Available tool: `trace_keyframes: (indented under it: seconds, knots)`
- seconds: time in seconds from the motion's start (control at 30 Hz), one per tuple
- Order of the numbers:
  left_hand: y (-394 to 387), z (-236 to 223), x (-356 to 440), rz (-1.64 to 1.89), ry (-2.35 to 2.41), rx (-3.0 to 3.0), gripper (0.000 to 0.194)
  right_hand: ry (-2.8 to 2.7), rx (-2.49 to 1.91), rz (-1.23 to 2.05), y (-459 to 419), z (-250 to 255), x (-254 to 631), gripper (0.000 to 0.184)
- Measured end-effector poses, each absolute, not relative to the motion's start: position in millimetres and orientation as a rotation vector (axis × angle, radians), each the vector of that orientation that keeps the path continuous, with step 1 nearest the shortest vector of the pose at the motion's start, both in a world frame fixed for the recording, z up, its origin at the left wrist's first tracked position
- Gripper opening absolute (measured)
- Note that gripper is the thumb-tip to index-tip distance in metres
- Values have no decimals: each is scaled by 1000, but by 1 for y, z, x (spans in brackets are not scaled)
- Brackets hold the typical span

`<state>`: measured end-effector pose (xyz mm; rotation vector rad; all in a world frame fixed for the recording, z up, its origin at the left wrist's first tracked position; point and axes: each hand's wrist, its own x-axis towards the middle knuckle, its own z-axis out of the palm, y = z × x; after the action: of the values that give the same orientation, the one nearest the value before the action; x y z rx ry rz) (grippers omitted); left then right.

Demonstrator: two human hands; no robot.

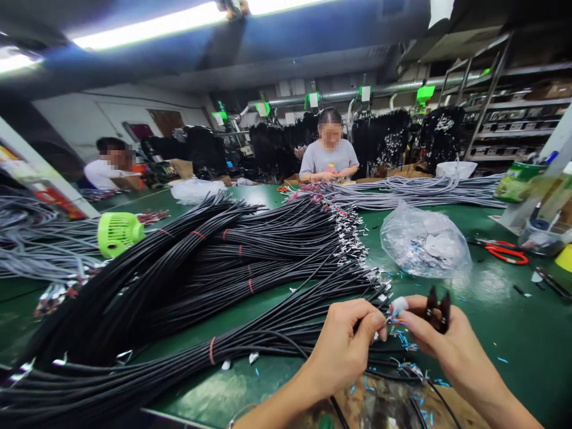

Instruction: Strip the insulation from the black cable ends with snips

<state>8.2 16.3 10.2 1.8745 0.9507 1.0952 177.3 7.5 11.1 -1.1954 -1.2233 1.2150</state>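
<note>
My left hand (346, 333) is closed in a pinch round the end of a black cable. Thin coloured wires (395, 320) stick out of that end between my two hands. With thumb and forefinger, my right hand (451, 342) pinches these wires; a white wrap covers one fingertip. Dark nippers (438, 310) are tucked in the same hand, jaws pointing up and apart, their handles hidden by the palm. Left of my hands lie bundles of black cables (268, 262), some tied with red bands, their stripped ends toward the right.
Blue scraps (404, 341) litter the green table (500, 316). A clear plastic bag (424, 241) holds more scraps. Red-handled pliers (504, 251) lie right, a green fan (120, 234) left. Grey cables (415, 192) lie behind. Two people (329, 152) sit across the table.
</note>
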Motion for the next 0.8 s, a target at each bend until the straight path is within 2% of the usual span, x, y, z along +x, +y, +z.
trace_keyframes:
  seconds: [0.1,0.33,0.47,0.7,0.8]
  knots:
    - [16,9,9,1124,978,1818,41,-1251,-1177,1038,0,12,177,32]
    - [14,9,10,1095,972,1781,41,-1324,-1216,843,0,7,173,25]
    - [12,10,8,1103,973,1856,39,-1431,-1154,827,6,5,179,22]
    - [9,18,8,1078,1036,2035,35,-1201,-1140,859,-7,11,170,25]
    - [9,16,9,1175,1049,2044,21,-1149,-1174,829,-5,10,169,23]
